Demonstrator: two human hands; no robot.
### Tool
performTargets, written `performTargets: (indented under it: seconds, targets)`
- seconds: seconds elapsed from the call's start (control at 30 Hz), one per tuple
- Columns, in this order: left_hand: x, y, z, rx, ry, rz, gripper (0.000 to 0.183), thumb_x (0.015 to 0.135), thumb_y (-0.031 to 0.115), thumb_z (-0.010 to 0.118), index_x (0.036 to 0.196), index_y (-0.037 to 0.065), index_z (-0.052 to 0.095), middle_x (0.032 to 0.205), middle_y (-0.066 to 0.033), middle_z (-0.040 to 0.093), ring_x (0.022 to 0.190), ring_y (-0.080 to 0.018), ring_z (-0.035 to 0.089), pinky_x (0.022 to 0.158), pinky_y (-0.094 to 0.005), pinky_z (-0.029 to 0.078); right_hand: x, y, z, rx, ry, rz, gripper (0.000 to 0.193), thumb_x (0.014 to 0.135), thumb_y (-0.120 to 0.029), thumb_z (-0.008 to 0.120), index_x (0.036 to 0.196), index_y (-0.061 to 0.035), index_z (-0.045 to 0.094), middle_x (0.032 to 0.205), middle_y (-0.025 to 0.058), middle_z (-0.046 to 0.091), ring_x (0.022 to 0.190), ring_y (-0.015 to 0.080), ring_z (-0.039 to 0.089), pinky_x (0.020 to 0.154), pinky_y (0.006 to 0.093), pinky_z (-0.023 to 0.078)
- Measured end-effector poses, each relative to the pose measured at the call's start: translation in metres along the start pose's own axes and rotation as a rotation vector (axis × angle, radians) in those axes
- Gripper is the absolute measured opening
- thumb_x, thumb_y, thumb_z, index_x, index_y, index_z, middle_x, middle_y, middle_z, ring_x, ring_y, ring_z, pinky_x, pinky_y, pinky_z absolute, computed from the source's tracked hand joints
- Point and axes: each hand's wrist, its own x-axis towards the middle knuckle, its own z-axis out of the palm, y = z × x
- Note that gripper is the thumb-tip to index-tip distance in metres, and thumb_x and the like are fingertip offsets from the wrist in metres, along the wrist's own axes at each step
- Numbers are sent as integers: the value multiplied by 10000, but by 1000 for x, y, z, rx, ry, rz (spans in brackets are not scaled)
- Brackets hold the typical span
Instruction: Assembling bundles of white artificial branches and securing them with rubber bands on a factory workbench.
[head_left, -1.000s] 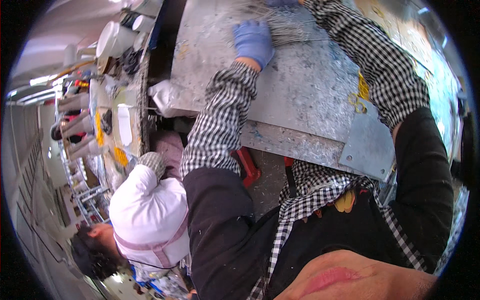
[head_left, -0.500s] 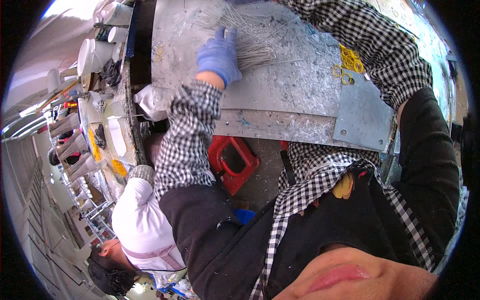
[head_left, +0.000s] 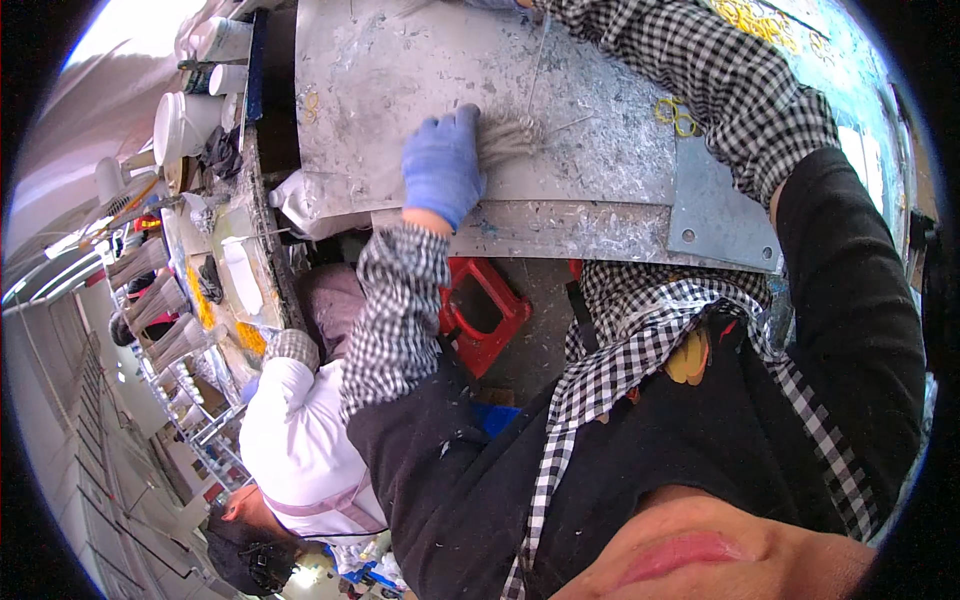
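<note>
My left hand (head_left: 443, 168), in a blue-violet knit glove, is closed on a bundle of thin grey wire-like strands (head_left: 510, 140) over the stained metal sheet (head_left: 590, 110). The free ends fan out to the right and are blurred. A few single strands (head_left: 540, 75) stick out apart from the bundle. At the top edge of the picture my right hand (head_left: 500, 3), also gloved, shows only in part; its fingers are cut off. More pale strands (head_left: 420, 5) lie beside it.
Yellow rings (head_left: 676, 116) lie on the sheet near my right sleeve, with a bigger pile (head_left: 755, 22) farther right. A grey plate with holes (head_left: 715, 215) sits at the near right edge. A red plastic stool (head_left: 485, 320) stands below. A co-worker in white (head_left: 300, 430) is at left, near white buckets (head_left: 180, 128).
My left hand has moved nearer to me, its spread fingers now closed round the strands. Most of the loose pile has gone from the middle of the sheet. The view has shifted slightly.
</note>
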Motion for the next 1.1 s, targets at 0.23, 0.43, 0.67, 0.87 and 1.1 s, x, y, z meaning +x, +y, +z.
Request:
performTargets:
  seconds: [0.23, 0.43, 0.67, 0.87, 1.1]
  targets:
    - [-37, -14, 22, 119, 381, 88, 526, 693, 185, 756, 1189, 99, 604, 1044, -133, 652, 1002, -314, 638, 890, -434, 503, -8, -60, -35, 39, -8, -321, 217, 745, -151, 636, 953, -111, 686, 908, 163, 669, 862, 376, 641, 763, 444, 534]
    - [-38, -1, 13, 129, -24, -97, 537, 742, 246, 727, 1245, 125, 586, 1034, -166, 695, 929, -354, 682, 872, -444, 517, -98, -115, -82, -179, -327, -424, 138, 806, -205, 608, 800, -76, 560, 869, 114, 615, 823, 313, 618, 694, 457, 490]
    - [-36, -22, -33, -1044, 316, -99, 381, 779, 178, 691, 1105, -3, 613, 917, -105, 706, 845, -230, 686, 723, -362, 534, -92, -163, -176, -35, 322, -131, 196, 864, -61, 551, 1034, -67, 649, 863, 98, 627, 751, 260, 605, 709, 391, 506]
    - [-24, 109, -63, -2016, 55, 161, 318, 782, 69, 708, 1084, -5, 640, 941, -70, 686, 860, -181, 662, 792, -316, 547, -142, -268, -234, 713, 287, 492, 275, 974, -207, 595, 1170, -19, 638, 966, 42, 624, 904, 92, 594, 820, 252, 503]
    - [-24, 194, 19, -2237, -519, 36, 430, 723, 40, 709, 1137, 0, 598, 966, -81, 679, 899, -199, 673, 818, -330, 560, -256, -278, -223, 374, 306, 713, 284, 919, -199, 649, 1156, -42, 647, 992, 55, 664, 924, 137, 629, 826, 300, 522]
